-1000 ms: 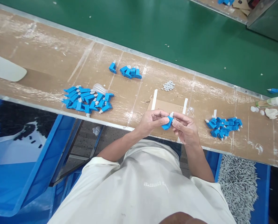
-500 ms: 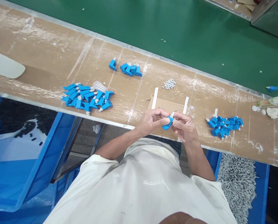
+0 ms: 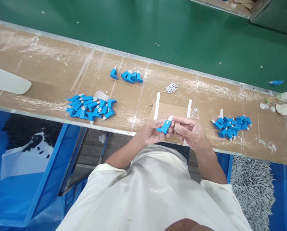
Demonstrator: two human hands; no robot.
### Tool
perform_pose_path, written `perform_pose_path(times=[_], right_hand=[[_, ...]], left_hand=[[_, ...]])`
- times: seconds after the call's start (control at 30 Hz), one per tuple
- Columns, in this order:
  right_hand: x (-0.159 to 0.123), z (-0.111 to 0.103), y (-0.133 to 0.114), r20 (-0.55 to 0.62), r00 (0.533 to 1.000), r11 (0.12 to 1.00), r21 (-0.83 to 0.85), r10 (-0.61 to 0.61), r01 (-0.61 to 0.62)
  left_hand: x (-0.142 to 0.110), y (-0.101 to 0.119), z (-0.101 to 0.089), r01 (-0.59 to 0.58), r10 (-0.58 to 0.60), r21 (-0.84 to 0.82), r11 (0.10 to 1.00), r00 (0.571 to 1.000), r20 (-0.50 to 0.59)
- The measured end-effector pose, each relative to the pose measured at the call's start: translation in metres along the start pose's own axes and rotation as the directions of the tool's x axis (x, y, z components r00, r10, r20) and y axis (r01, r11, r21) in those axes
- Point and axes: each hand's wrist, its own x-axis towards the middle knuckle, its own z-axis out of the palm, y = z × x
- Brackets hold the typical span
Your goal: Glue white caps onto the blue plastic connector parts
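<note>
A small blue plastic part (image 3: pixel 166 127) with a whitish tip is held between my two hands, over the near edge of the bench. My left hand (image 3: pixel 151 132) grips its lower end. On the other side, the fingers of my right hand (image 3: pixel 192 132) are closed around its upper right side near the tip. Beneath them lies a cardboard sheet (image 3: pixel 172 111) between two white strips. Just beyond it sits a small pile of grey pellets (image 3: pixel 171 87). Similar blue parts form a heap (image 3: pixel 90 107) on the left and another heap (image 3: pixel 231 126) on the right.
Several more blue parts (image 3: pixel 131 77) lie near the bench's far side. A clear plastic cup (image 3: pixel 102 95) rests by the left heap. At right are a bottle of sticks (image 3: pixel 280 97) and a crumpled white piece (image 3: pixel 285 109). Blue bins (image 3: pixel 44 173) stand below the bench.
The blue part has been turned, so more of its long side shows. My left hand has shifted its grip lower on it. The whole view has shifted slightly.
</note>
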Motion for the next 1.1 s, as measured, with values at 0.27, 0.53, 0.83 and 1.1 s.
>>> perform_pose_path(times=[0.27, 0.53, 0.83, 1.1], right_hand=[[0.001, 0.004, 0.005, -0.015, 0.998, 0.995, -0.087, -0.059, 0.058], [0.006, 0.004, 0.008, -0.055, 0.997, 0.994, -0.095, -0.062, 0.057], [0.004, -0.001, 0.016, -0.025, 0.992, 0.991, -0.053, -0.126, 0.124], [-0.009, -0.018, 0.016, -0.073, 0.994, 0.994, -0.083, -0.079, 0.073]], left_hand=[[0.002, -0.005, -0.007, 0.039, -0.040, -0.063, 0.997, 0.999, -0.017], [0.006, -0.004, 0.000, -0.059, 0.061, 0.040, 0.997, 0.997, -0.053], [-0.024, 0.033, 0.007, -0.256, 0.402, 0.594, 0.763, 0.907, -0.126], [-0.056, 0.237, -0.071, 0.178, 0.933, 0.974, 0.137, 0.308, -0.188]])
